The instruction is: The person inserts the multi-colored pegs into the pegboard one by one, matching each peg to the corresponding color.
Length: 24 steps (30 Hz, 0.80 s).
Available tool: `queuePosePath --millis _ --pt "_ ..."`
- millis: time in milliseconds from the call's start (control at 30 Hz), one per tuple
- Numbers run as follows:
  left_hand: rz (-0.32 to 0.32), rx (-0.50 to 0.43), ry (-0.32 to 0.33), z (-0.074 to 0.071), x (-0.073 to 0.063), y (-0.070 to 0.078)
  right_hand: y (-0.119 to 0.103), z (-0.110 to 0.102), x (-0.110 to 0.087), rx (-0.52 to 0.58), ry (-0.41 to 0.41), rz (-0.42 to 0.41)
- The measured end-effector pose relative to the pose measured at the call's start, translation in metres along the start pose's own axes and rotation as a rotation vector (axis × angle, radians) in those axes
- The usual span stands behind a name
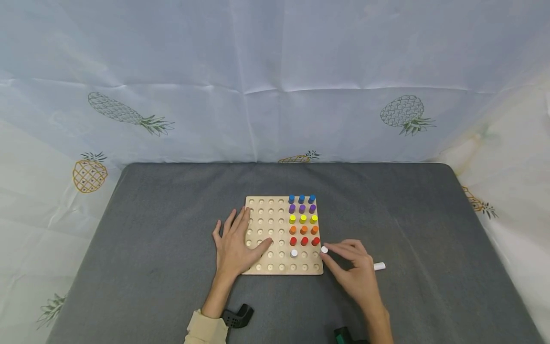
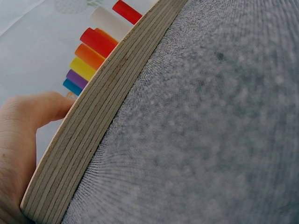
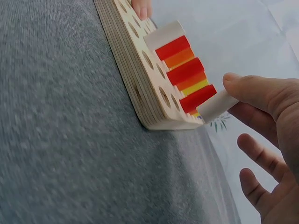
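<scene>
A square wooden pegboard (image 1: 276, 261) lies on the grey table. My left hand (image 1: 234, 252) rests over its left side, fingers spread and thumb reaching across the holes. Between thumb and fingertips my right hand (image 1: 354, 268) pinches a white peg (image 3: 217, 106), just off the board's right edge. Another white peg (image 1: 294, 253) stands upright in the board, in front of the red pegs (image 1: 304, 241). Behind the red row stand orange pegs (image 1: 303, 230), yellow pegs (image 1: 303, 219), purple pegs (image 1: 302, 209) and blue pegs (image 1: 301, 198), three per row.
A loose white peg (image 1: 379, 266) lies on the table (image 1: 429, 296), partly behind my right hand. A black wrist device (image 1: 238, 316) sits at my left wrist. Pale cloth with pineapple prints (image 1: 266, 119) hangs behind the table.
</scene>
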<state>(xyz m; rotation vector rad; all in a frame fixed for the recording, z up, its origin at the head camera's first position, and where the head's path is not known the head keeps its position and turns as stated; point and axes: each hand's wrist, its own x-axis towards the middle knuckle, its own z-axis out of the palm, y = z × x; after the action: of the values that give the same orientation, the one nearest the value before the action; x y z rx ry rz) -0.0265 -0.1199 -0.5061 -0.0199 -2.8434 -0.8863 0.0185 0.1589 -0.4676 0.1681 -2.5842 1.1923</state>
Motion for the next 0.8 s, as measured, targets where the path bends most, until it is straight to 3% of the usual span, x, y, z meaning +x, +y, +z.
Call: queuePosePath --millis 800 --pt "0.0 0.006 0.001 0.0 0.0 0.001 -0.007 0.024 -0.002 0.097 -0.11 -0.074"
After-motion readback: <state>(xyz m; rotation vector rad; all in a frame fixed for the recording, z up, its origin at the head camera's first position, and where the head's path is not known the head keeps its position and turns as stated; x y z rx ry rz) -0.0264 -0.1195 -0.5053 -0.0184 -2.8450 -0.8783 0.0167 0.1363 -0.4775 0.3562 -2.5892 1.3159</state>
